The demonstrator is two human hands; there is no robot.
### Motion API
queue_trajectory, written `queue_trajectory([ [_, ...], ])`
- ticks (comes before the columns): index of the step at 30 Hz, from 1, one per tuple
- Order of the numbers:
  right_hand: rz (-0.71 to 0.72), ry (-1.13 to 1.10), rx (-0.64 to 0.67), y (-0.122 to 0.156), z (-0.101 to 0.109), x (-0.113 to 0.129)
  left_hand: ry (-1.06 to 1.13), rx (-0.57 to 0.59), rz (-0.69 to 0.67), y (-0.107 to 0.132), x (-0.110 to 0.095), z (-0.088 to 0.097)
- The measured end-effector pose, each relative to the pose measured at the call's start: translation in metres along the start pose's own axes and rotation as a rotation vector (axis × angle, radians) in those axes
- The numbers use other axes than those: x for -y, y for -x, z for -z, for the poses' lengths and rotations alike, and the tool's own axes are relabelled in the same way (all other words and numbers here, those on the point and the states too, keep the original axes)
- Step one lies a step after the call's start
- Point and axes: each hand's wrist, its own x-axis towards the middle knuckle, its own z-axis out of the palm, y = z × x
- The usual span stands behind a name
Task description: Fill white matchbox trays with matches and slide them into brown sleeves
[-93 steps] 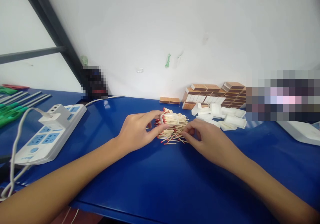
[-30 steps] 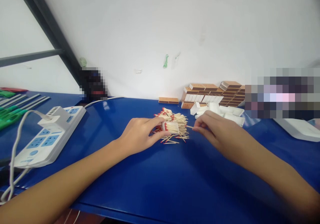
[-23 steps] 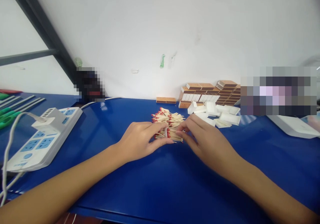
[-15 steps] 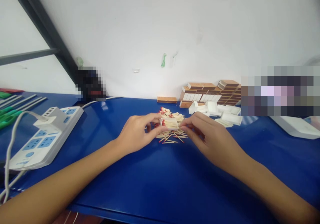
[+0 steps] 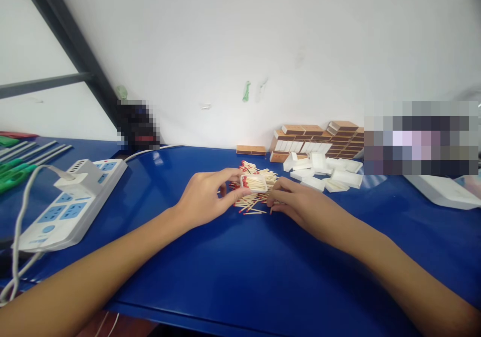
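Note:
My left hand (image 5: 205, 197) grips a small white matchbox tray (image 5: 265, 186) by its left end, thumb in front and fingers behind. Red-tipped matches (image 5: 254, 182) lie side by side in the tray, heads to the left. Beneath and behind it spreads a loose pile of matchsticks (image 5: 251, 204) on the blue table. My right hand (image 5: 300, 202) is low at the pile's right edge, its fingertips drawn together among the sticks. Whatever is between those fingertips is hidden.
Several white trays (image 5: 347, 178) lie heaped at the right, before stacked brown matchboxes (image 5: 313, 132) by the wall. More matchboxes (image 5: 251, 149) lie behind the pile. At the left are a power strip (image 5: 80, 222) with a white cable (image 5: 18, 227) and green-handled tools (image 5: 15, 177).
My right hand has moved down from the tray's right end to the pile's right edge. More of the white trays behind it now show. My left hand still holds the tray.

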Motion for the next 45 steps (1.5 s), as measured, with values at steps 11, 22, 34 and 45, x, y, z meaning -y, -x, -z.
queue_trajectory([
  [11, -0.074, -0.007, -0.269, -0.002, 0.014, 0.013, -0.111, 0.016, -0.056, 0.003, 0.005, -0.004],
  [22, 0.005, -0.056, -0.49, -0.004, 0.002, 0.03, -0.072, 0.009, -0.157, 0.007, -0.013, -0.007],
  [34, -0.232, 0.019, 0.056, 0.004, 0.011, 0.001, -0.066, -0.031, 0.038, 0.0, -0.001, 0.0],
  [45, -0.14, -0.061, -0.298, 0.001, 0.02, 0.016, -0.117, 0.067, -0.12, 0.007, -0.001, -0.005],
])
